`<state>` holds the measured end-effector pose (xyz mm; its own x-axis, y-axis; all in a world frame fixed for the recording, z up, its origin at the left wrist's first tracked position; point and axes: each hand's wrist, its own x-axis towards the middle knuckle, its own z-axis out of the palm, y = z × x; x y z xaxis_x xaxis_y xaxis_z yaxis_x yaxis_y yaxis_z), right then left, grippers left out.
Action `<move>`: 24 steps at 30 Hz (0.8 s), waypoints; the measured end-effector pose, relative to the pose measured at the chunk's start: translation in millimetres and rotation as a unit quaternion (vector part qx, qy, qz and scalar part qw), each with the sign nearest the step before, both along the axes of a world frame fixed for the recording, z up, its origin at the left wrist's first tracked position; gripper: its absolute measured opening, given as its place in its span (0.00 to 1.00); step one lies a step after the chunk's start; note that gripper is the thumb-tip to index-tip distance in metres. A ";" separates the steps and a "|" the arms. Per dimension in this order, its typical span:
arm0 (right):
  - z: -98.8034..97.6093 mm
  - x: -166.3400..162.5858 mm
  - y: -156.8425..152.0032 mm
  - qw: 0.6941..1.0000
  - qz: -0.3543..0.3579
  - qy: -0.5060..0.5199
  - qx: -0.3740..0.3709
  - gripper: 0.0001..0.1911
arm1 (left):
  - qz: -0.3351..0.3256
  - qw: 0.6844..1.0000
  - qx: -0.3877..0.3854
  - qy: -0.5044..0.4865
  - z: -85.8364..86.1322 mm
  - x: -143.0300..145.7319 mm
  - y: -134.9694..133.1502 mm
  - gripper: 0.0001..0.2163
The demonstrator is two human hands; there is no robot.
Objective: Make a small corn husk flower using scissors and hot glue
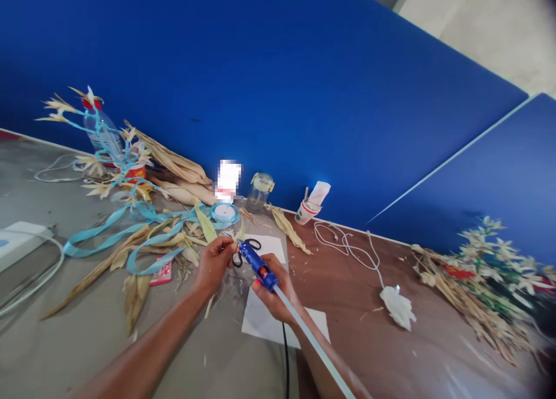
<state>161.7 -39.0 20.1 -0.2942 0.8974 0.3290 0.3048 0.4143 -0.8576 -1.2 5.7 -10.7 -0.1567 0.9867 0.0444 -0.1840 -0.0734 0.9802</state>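
Forearms enter from the bottom edge, and a clear glue stick (313,344) runs between them up into the gun.

Far left: white box (17,240) with cable on the grey desk (65,341). Next to it, loose blue ribbon (99,231) lies over dried husks (134,295); a plastic bottle (102,132) dressed with husk flowers stands behind, against the blue panel (282,86).

Left hand (215,263): grip pinched on a small husk piece (233,244), held just at the gun's nozzle; the piece is too small to make out in detail.

Glue gun (257,266): blue, above the white paper (260,324), nozzle pointing up-left at the left fingertips. Right hand (275,297): grip clenched round the gun's handle; black cord (285,352) drops toward the camera. Scissors (249,245) lie just behind the nozzle, and a ribbon spool (225,213) sits beyond them.

Judgement on the gluing in hand: a small bead only, with the fingertips back from the hot tip. Working over the paper would catch drips. The trailing cord and stick should stay clear of the husks.

Right of centre: glass jar (259,191), paper cup (306,212), white cable (347,245) on the brown desk section, and one white husk flower (398,309). Far right: a bundle of finished flowers (482,283), well apart from both hands.
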 end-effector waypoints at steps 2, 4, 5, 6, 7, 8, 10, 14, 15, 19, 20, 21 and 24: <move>-7.4 -1.2 1.1 1.000 -0.021 -0.007 -0.016 0.07 | 0.000 1.000 0.004 0.005 -1.4 -0.9 0.9 0.06; -11.8 -1.2 1.2 0.999 -0.040 -0.012 -0.026 0.06 | 0.003 1.000 -0.001 0.008 -2.5 -1.3 1.5 0.06; -12.6 -1.1 1.1 0.999 -0.046 -0.014 -0.022 0.05 | 0.005 1.000 -0.004 0.009 -2.8 -1.2 1.6 0.05; -12.6 -1.2 1.0 0.999 -0.048 -0.016 -0.016 0.06 | 0.005 1.000 -0.007 0.010 -2.8 -0.9 1.5 0.05; -12.0 -1.4 0.8 0.999 -0.050 -0.017 -0.012 0.06 | 0.006 1.000 -0.010 0.012 -2.7 -0.5 1.3 0.05; -11.0 -1.6 0.6 0.998 -0.052 -0.020 -0.009 0.06 | 0.005 1.000 -0.012 0.016 -2.3 -0.1 1.0 0.05; -9.2 -2.0 0.5 0.998 -0.060 -0.025 -0.009 0.07 | 0.006 0.999 -0.018 0.027 -1.6 0.7 0.3 0.05; -10.7 -0.7 1.9 0.997 -0.065 -0.048 0.004 0.09 | 0.011 0.999 -0.022 0.038 -2.4 1.3 -0.2 0.05; -11.9 -0.1 2.6 0.997 -0.063 -0.052 0.010 0.09 | 0.009 0.999 -0.019 0.044 -3.1 1.2 0.0 0.05; -15.5 1.4 4.8 0.995 -0.067 -0.061 0.037 0.09 | 0.000 0.999 -0.007 0.053 -5.8 1.0 1.2 0.06; -15.7 1.5 5.1 0.995 -0.070 -0.064 0.043 0.09 | -0.002 0.999 -0.008 0.050 -6.0 1.1 1.3 0.06; -15.8 1.4 5.3 0.994 -0.071 -0.067 0.048 0.09 | -0.003 0.999 -0.009 0.047 -6.0 1.2 1.4 0.06; -16.3 1.2 5.3 0.993 -0.066 -0.077 0.063 0.09 | -0.003 0.999 -0.012 0.048 -5.2 1.1 1.1 0.05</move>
<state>162.9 -33.7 3.8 -0.2316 0.8858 0.4021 0.4875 0.4634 -0.7400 -0.1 6.7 -15.9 -0.1465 0.9886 0.0360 -0.0897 -0.0495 0.9947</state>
